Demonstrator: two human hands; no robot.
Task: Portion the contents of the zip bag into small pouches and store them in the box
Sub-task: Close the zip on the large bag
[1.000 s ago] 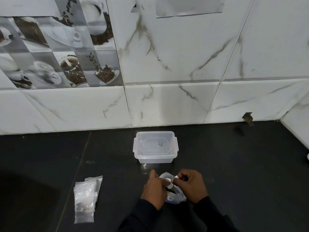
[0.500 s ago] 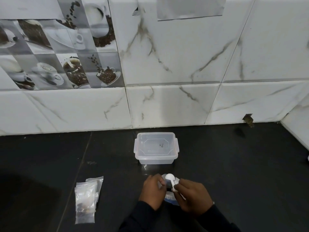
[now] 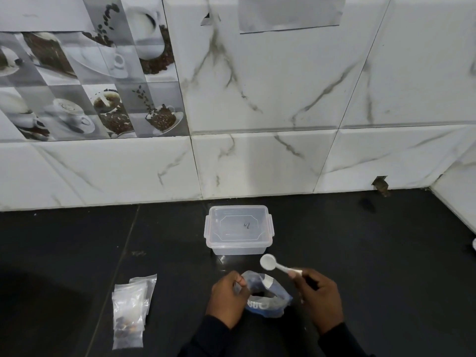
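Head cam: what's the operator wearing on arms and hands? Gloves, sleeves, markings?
No gloves: the left hand and right hand are bare, with no rings visible. The left sleeve and right sleeve are long, plain, black and end at the wrists.

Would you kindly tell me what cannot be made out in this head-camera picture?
Head view:
zip bag contents: dark, too small to identify; the left hand covers one side.
spoon handle end: inside the right hand.
mark on the box lid: too small to read.
white object at right edge: cut off.
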